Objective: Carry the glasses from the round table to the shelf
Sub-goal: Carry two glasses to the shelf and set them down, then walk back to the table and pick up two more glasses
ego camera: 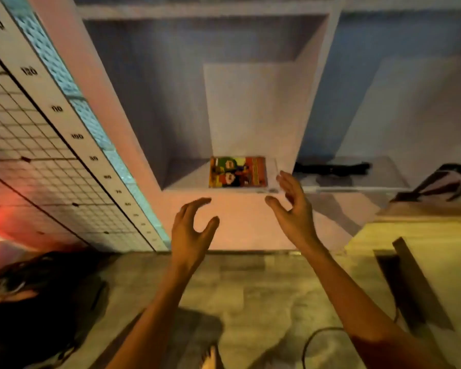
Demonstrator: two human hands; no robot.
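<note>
Fingers spread and empty on both bare hands, left hand (190,230) and right hand (290,209), before the white cubby shelf (250,219); a colourful flat box (237,172) lies inside; glasses not visible.

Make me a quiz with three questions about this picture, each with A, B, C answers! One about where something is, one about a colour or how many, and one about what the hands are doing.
1. Where does the colourful box lie?
A. on the floor
B. in the shelf's left compartment
C. on the wooden table

2. How many hands show?
A. one
B. two
C. three

3. What are the hands holding?
A. nothing
B. a glass each
C. the box together

Answers:
1. B, it lies flat on the bottom board of the shelf, near the front edge.
2. B, the left hand and the right hand both reach toward the shelf.
3. A, both hands are open with fingers spread and nothing in their grip; no glass is clearly visible.
</note>
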